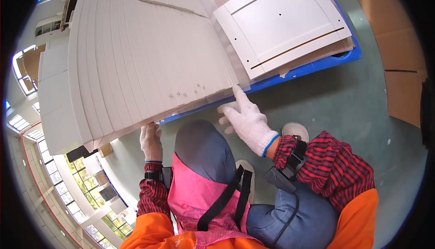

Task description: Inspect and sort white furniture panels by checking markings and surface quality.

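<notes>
Wearing white gloves, a person is crouching beside a tall stack of white panels [149, 59], which is standing on a blue pallet [299, 74] set on a green floor [317, 102]. The right hand [247, 121] is reaching up to the stack's near corner, its index finger extending to the edge while the other fingers are spreading loosely, open and gripping nothing. The left hand [151, 142] is resting against the stack's lower edge farther left, its fingers curling there; whether they are gripping a panel, one cannot tell, as the tips are hiding at the edge. To the right of the stack, a framed white panel [294, 11] with dark holes and a dark groove is lying on the pallet's side, and brown cardboard [398, 45] is standing beyond.
</notes>
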A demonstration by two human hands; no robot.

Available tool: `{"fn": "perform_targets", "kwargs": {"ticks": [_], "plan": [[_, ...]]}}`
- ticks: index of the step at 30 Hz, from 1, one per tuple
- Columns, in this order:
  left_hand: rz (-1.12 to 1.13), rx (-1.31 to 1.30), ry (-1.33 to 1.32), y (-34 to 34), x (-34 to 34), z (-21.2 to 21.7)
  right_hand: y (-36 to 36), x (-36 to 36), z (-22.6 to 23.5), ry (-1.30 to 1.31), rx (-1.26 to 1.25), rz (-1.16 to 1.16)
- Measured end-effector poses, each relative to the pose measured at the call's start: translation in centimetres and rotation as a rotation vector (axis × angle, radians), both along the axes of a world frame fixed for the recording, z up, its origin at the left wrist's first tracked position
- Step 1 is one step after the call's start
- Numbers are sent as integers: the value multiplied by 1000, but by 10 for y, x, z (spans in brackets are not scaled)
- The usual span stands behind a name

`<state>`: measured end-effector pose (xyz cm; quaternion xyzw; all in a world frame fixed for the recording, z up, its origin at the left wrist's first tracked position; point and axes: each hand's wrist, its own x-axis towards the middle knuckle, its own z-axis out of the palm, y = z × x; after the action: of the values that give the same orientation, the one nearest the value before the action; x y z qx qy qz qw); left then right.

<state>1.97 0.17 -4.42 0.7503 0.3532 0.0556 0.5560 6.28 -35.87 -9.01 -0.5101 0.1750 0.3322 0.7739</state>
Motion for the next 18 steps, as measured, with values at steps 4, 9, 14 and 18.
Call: {"fn": "perform_targets", "kwargs": {"ticks": [4, 9, 14, 18], "plan": [[-152, 221, 20, 1, -4, -2, 8, -9, -16, 165, -137, -176], [-106, 119, 0, 0, -3, 1, 12, -6, -35, -160, -366, -276], [-86, 134, 41, 7, -3, -1, 12, 1, -35, -271, -267, -176], [-393, 487, -9, 13, -9, -5, 6, 3, -33, -294, -305, -109]]}}
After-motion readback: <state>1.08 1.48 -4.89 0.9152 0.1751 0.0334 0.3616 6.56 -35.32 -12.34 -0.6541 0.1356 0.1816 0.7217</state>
